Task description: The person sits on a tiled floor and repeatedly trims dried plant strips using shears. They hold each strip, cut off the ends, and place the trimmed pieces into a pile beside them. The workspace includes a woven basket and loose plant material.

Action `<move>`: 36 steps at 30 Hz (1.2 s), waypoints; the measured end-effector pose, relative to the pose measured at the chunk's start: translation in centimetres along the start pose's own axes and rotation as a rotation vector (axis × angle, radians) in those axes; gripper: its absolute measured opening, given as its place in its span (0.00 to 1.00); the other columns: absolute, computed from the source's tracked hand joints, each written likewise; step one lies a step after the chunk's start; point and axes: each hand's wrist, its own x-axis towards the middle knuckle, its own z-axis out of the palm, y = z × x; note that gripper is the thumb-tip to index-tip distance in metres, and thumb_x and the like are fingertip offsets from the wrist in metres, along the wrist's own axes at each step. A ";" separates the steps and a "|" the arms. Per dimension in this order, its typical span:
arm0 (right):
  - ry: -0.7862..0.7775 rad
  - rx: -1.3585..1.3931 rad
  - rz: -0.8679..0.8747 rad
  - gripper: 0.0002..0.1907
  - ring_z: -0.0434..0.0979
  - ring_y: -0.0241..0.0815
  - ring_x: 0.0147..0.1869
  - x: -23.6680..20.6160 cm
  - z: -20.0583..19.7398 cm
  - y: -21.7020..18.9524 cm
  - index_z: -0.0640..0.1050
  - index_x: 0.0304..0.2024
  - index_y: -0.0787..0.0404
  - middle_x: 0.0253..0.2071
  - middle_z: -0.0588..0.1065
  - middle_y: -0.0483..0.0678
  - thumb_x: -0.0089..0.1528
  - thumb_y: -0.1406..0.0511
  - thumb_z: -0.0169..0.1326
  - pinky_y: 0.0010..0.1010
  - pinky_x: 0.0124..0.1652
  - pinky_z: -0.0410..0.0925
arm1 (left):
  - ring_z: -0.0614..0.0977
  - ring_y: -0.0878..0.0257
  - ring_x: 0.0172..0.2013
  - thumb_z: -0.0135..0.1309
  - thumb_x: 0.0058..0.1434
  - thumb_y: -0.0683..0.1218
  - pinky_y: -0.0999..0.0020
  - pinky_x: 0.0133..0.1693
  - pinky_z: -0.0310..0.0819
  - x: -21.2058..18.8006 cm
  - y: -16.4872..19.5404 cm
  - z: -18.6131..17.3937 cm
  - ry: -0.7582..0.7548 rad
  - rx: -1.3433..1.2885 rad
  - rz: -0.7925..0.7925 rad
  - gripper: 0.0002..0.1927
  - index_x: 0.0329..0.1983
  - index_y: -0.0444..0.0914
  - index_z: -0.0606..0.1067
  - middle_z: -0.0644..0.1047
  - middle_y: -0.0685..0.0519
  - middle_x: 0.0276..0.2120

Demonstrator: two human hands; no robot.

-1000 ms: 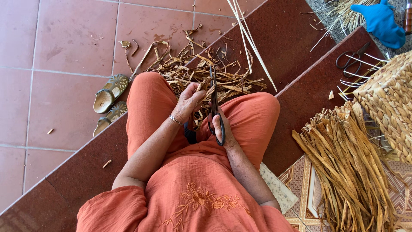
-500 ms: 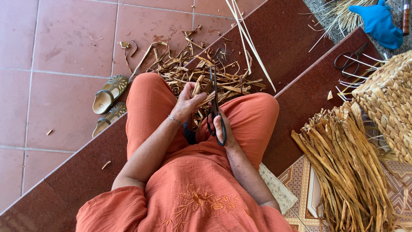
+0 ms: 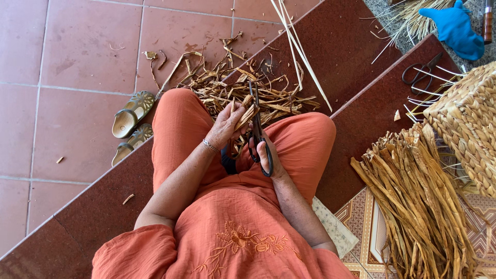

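Between my knees, my left hand (image 3: 225,125) grips a short bunch of dried plant strips (image 3: 245,117). My right hand (image 3: 268,157) is closed around the handles of black scissors (image 3: 256,129), whose blades point away from me, right beside the strips. Both hands rest over my lap, in orange trousers. A heap of cut dried leaf scraps (image 3: 248,88) lies on the step just beyond my knees.
A bundle of long dried leaves (image 3: 418,201) lies at my right, next to a woven basket (image 3: 467,121). A second pair of scissors (image 3: 421,72) and a blue glove (image 3: 454,28) lie on the upper step. Two sandals (image 3: 132,121) sit on the tiled floor at left. Long pale stalks (image 3: 299,49) lean across the step.
The hands have stayed over the lap; the left hand's fingers shifted slightly on the strips. Nothing else has moved.
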 end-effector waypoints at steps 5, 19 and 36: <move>0.027 -0.067 0.015 0.46 0.66 0.27 0.36 -0.1 -0.1 0.0 0.64 0.73 0.61 0.39 0.71 0.40 0.67 0.34 0.35 0.19 0.36 0.64 | 0.74 0.74 0.20 0.47 0.75 0.50 0.80 0.18 0.61 0.1 -0.6 0.4 0.056 0.149 0.073 0.10 0.53 0.40 0.69 0.77 0.57 0.27; 0.094 -0.272 -0.071 0.41 0.68 0.30 0.32 -0.1 0.8 -1.1 0.66 0.69 0.65 0.32 0.69 0.41 0.72 0.39 0.31 0.22 0.32 0.66 | 0.75 0.73 0.18 0.46 0.74 0.50 0.79 0.17 0.62 0.3 -0.7 0.6 0.049 0.184 0.035 0.09 0.49 0.40 0.68 0.78 0.57 0.25; 0.682 -0.011 -0.123 0.28 0.62 0.25 0.22 -4.9 -8.7 -5.4 0.73 0.58 0.66 0.24 0.67 0.36 0.73 0.48 0.46 0.20 0.20 0.58 | 0.73 0.74 0.33 0.61 0.68 0.50 0.76 0.34 0.71 1.0 4.1 -2.5 0.153 0.284 0.428 0.20 0.57 0.36 0.71 0.74 0.61 0.38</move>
